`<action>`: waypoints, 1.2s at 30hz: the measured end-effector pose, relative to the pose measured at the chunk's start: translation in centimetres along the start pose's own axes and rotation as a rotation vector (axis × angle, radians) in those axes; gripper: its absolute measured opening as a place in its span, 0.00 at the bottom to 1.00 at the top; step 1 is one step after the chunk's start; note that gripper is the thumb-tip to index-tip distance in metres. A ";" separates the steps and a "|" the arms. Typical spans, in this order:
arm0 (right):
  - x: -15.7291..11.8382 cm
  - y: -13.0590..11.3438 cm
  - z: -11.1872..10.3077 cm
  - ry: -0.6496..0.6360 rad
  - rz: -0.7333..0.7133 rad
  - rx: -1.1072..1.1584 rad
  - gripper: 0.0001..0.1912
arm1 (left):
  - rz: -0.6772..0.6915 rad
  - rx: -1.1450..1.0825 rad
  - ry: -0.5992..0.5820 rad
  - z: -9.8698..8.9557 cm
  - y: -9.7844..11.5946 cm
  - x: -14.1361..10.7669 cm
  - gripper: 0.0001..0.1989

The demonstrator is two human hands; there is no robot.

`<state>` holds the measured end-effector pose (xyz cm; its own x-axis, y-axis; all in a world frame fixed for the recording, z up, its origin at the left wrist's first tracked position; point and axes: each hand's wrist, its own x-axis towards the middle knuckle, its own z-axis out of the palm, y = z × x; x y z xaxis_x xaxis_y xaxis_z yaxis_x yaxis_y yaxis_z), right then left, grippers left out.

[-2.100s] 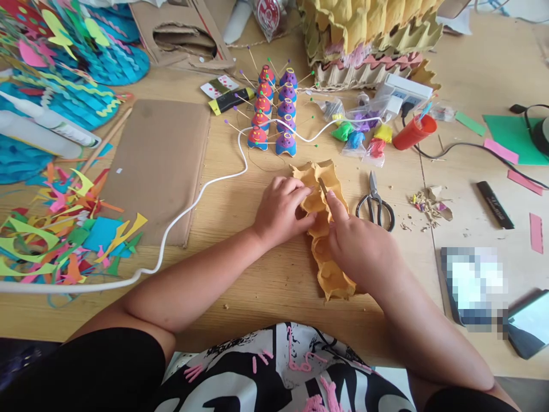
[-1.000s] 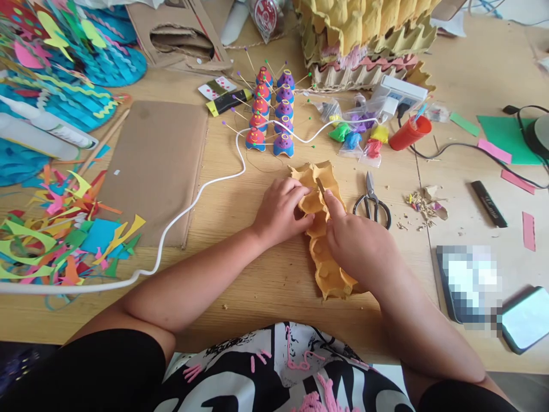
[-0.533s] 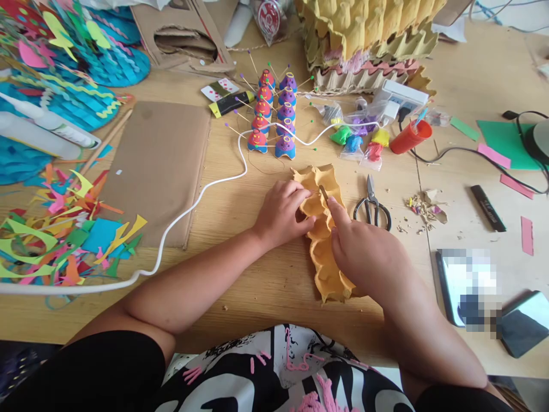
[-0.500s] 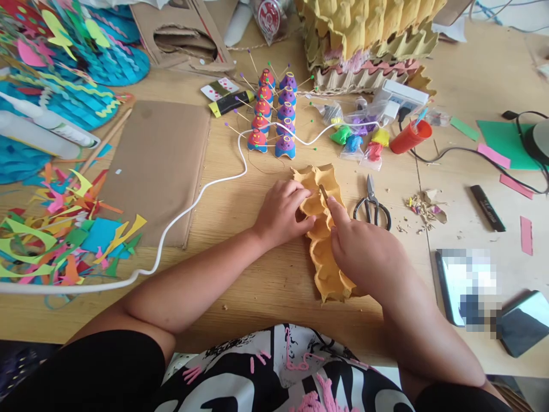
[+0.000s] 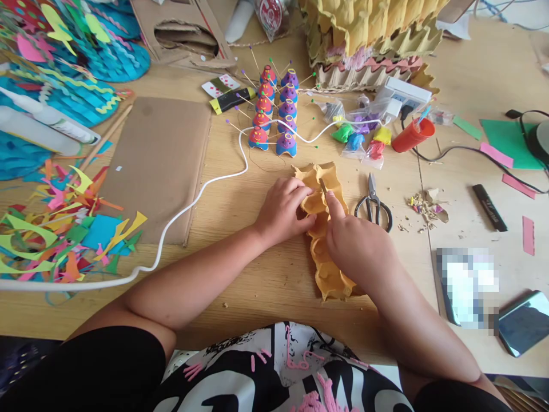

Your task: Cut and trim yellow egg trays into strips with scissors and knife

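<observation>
A strip of yellow egg carton (image 5: 323,269) lies on the wooden table in front of me, its cups facing up. My left hand (image 5: 283,210) grips the strip's left edge, thumb and fingers curled over the rim. In my closed right hand (image 5: 360,243) is a small knife (image 5: 323,186), most of its handle hidden by the palm. The index finger stretches along the knife's back, and the blade tip rests at a cup wall near the far end. Black-handled scissors (image 5: 372,200) lie just right of the carton.
Several painted egg-cup figures (image 5: 259,137) stand beyond the carton. A white cable (image 5: 206,186) crosses the table on the left, by a cardboard sheet (image 5: 158,166) and paper scraps (image 5: 64,240). Stacked egg trays (image 5: 369,34) are at the back; a phone (image 5: 525,323) lies front right.
My right hand has shifted slightly left and toward the far end with the knife. The left hand keeps its grip on the carton. The whole view has moved a little.
</observation>
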<state>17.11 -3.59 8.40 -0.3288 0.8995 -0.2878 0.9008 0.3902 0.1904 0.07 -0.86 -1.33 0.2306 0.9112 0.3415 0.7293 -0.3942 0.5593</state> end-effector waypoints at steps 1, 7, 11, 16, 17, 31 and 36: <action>0.1 0.0 0.1 0.003 0.005 -0.003 0.33 | 0.001 0.001 0.002 0.0 0.0 0.0 0.21; -0.7 0.3 -0.5 -0.038 -0.019 -0.010 0.33 | 0.007 0.044 0.004 0.0 0.1 -0.1 0.24; -0.8 0.3 -0.5 -0.046 -0.014 0.008 0.34 | 0.003 0.045 -0.001 0.0 0.1 -0.1 0.23; -0.5 0.0 -0.1 -0.014 -0.016 0.007 0.34 | 0.011 0.045 0.003 0.0 0.1 -0.1 0.23; -0.5 0.0 -0.1 -0.012 -0.022 0.002 0.34 | 0.011 0.046 0.002 0.0 0.1 -0.1 0.23; -2.1 0.7 -2.1 -0.133 -0.051 -0.073 0.34 | -0.016 0.002 -0.019 -0.1 0.1 -0.1 0.24; -2.4 0.7 -2.1 -0.134 -0.051 -0.105 0.35 | -0.014 0.011 -0.022 -0.1 0.1 -0.1 0.24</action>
<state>17.91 -5.07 11.23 -0.3261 0.8467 -0.4205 0.8471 0.4592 0.2676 0.04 -1.04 -1.24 0.2340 0.9192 0.3167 0.7397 -0.3797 0.5555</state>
